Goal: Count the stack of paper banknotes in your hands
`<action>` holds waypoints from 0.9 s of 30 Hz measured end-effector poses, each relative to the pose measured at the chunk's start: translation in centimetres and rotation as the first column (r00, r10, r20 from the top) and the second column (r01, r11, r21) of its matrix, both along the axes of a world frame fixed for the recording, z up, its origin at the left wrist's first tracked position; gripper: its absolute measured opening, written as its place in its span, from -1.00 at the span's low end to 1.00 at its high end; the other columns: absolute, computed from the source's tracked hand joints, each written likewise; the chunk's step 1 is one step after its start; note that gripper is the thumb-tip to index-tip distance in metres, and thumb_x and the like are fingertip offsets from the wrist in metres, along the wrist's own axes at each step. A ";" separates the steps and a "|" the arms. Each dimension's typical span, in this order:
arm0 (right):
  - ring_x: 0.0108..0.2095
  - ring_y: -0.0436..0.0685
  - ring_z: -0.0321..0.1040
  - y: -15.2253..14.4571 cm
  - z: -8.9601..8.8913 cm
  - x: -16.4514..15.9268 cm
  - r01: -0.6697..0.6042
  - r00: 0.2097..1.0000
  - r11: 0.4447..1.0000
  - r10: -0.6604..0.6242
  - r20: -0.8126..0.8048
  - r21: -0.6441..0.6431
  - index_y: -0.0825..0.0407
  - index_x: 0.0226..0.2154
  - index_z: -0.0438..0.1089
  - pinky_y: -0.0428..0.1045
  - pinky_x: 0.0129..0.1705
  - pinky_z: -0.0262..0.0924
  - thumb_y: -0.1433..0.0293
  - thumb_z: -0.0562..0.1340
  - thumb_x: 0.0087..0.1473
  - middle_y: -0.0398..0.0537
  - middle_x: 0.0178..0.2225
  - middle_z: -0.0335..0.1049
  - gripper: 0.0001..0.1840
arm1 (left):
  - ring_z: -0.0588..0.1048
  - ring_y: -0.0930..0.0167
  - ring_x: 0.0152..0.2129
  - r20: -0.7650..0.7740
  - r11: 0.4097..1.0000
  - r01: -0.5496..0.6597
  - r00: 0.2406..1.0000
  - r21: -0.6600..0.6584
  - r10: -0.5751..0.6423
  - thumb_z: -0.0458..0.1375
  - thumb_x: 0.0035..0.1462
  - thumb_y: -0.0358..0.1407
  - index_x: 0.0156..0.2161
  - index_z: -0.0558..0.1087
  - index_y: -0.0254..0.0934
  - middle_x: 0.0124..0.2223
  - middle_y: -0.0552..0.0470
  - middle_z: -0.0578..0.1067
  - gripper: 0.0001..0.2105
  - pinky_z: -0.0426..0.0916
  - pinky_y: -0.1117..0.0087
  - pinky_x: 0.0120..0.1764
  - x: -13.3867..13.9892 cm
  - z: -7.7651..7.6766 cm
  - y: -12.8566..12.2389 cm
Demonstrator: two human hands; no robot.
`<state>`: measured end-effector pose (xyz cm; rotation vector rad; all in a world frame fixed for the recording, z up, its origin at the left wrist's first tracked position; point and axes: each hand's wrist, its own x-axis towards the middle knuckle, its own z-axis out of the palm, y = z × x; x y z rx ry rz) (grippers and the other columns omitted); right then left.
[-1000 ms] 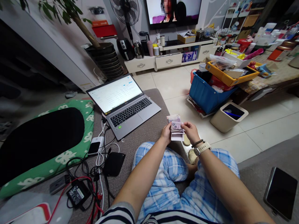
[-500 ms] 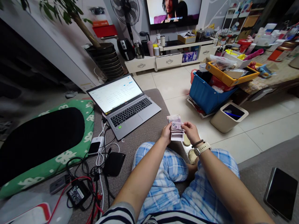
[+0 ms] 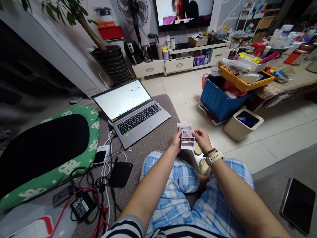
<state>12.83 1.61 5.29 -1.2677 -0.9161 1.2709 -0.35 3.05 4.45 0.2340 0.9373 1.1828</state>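
Note:
A bundle of purple banknotes (image 3: 188, 140), the top one marked with a 5, is held over my lap. My left hand (image 3: 176, 142) grips the stack by its left side, the thumb on top. At the right edge, my right hand (image 3: 202, 139) pinches a note between thumb and fingers. Part of the stack fans out above and below the top note. An open laptop (image 3: 138, 122) sits on the couch to the left of the hands. My right wrist wears a watch (image 3: 214, 158) and a dark bracelet.
Tangled cables, a charger (image 3: 83, 205) and a black pouch (image 3: 121, 174) lie on the couch at left. A beige trash bin (image 3: 232, 130) and a full blue crate (image 3: 218, 102) stand on the floor at right. A dark-screened device (image 3: 298, 205) rests at far right.

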 end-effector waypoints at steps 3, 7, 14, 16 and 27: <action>-0.52 0.06 0.21 0.0 -0.1 0.0 0.009 1.000 1.000 -0.009 -0.002 0.002 -0.02 -0.46 0.35 -0.02 -0.47 0.07 0.09 0.42 -0.28 -0.17 -0.54 0.36 -0.60 | 0.63 0.18 -0.21 -0.004 1.000 0.001 1.000 -0.005 -0.001 0.19 0.15 -0.30 -0.25 0.53 -0.39 -0.32 -0.15 0.64 -0.83 0.48 0.20 -0.05 0.0 0.0 0.0; -0.53 0.05 0.21 0.0 -0.1 0.1 0.006 1.000 1.000 -0.006 0.004 0.004 -0.02 -0.45 0.36 -0.03 -0.49 0.06 0.09 0.41 -0.27 -0.18 -0.54 0.36 -0.60 | 0.63 0.19 -0.24 -0.005 1.000 -0.003 1.000 -0.006 0.003 0.20 0.15 -0.29 -0.25 0.53 -0.40 -0.32 -0.15 0.64 -0.82 0.49 0.21 -0.07 0.0 0.0 0.0; -0.56 0.04 0.20 0.1 -0.2 0.1 -0.045 0.999 0.997 0.047 -0.018 0.067 0.00 -0.47 0.39 -0.03 -0.45 0.07 0.05 0.34 -0.08 -0.18 -0.63 0.34 -0.64 | 0.64 0.18 -0.27 0.008 1.000 0.017 1.000 0.009 -0.017 0.22 0.13 -0.27 -0.18 0.54 -0.44 -0.29 -0.19 0.64 -0.76 0.49 0.20 -0.09 -0.1 0.2 -0.2; -0.54 0.05 0.24 0.1 -0.2 0.0 -0.046 0.999 0.996 0.047 -0.016 0.073 0.01 -0.49 0.39 -0.02 -0.42 0.11 0.06 0.39 -0.14 -0.17 -0.62 0.35 -0.62 | 0.63 0.18 -0.26 0.004 1.000 0.005 1.000 0.011 -0.005 0.20 0.14 -0.30 -0.20 0.54 -0.43 -0.29 -0.19 0.64 -0.79 0.49 0.19 -0.09 0.0 0.4 -0.2; -0.47 0.09 0.31 0.2 -1.2 0.2 0.077 0.994 0.997 -0.079 0.073 0.030 -0.02 -0.37 0.36 0.01 -0.36 0.18 0.09 0.48 -0.31 -0.21 -0.53 0.33 -0.51 | 0.62 0.24 -0.33 -0.090 1.000 -0.018 0.996 0.015 0.019 0.22 0.04 -0.45 -0.36 0.49 -0.37 -0.45 -0.08 0.58 -0.98 0.47 0.21 -0.11 -0.1 0.8 -0.6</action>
